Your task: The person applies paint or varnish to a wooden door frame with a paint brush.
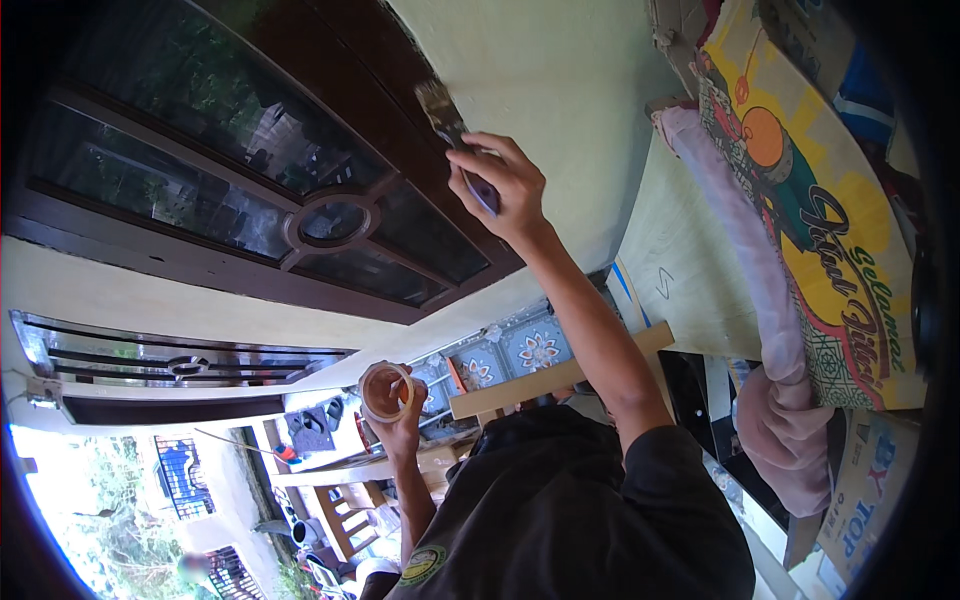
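My right hand (508,188) is closed around the handle of a paintbrush (447,122). The brush's bristles lie at the outer edge of a dark brown wooden window frame (385,60), beside the pale wall (530,70); whether they touch the wood I cannot tell. Lower down, near my body, my left hand (408,420) grips a clear plastic jar (383,392) with its open mouth facing up. Some brownish stuff shows inside the jar. Dark glass panes and a round wooden ring (334,217) fill the window.
A printed yellow cardboard box (800,190) stands at the right, with pinkish cloth (785,430) along it. A wooden plank (560,370) lies across near patterned tiles (530,345). Another window (190,362) is at the left; a wooden chair (345,520) stands below.
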`<state>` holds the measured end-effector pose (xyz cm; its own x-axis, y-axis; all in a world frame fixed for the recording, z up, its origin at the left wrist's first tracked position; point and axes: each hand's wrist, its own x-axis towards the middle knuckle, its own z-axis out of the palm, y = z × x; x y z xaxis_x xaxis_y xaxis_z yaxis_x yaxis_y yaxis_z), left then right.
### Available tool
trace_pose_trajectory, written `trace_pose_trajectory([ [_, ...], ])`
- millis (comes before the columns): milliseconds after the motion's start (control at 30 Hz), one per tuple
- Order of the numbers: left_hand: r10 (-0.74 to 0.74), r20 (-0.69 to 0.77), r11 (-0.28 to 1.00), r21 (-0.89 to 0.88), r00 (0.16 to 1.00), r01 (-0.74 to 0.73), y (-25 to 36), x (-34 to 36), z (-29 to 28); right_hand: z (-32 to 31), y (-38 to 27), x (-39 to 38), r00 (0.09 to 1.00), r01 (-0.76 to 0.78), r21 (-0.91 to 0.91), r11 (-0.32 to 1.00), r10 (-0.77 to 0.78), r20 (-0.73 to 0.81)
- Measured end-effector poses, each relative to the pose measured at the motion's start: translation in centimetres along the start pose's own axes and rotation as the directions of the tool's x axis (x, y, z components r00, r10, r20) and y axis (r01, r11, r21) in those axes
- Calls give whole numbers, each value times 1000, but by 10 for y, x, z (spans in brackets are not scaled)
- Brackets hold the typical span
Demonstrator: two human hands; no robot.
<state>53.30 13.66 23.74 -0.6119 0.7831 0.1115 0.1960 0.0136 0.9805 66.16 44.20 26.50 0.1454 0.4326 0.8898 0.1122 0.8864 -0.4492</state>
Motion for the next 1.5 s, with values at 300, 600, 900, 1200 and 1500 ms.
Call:
trace_pose_trajectory([
  [300,73,25,997,4,997,-73,-1,7,10,15,-20,52,958,153,21,988,-143,-250],
  [600,71,-1,997,-5,998,-71,-4,6,8,-1,-10,-13,982,-48,-44,998,39,-185],
  [900,87,26,996,-18,996,-86,1,13,15,23,-21,66,943,140,6,990,-132,-304],
  [1200,77,1,996,-40,997,-77,-10,10,9,1,-11,-17,938,-243,71,967,253,-235],
  [1500,86,30,996,-26,996,-85,-2,12,18,23,-25,56,951,95,45,994,-77,-299],
])
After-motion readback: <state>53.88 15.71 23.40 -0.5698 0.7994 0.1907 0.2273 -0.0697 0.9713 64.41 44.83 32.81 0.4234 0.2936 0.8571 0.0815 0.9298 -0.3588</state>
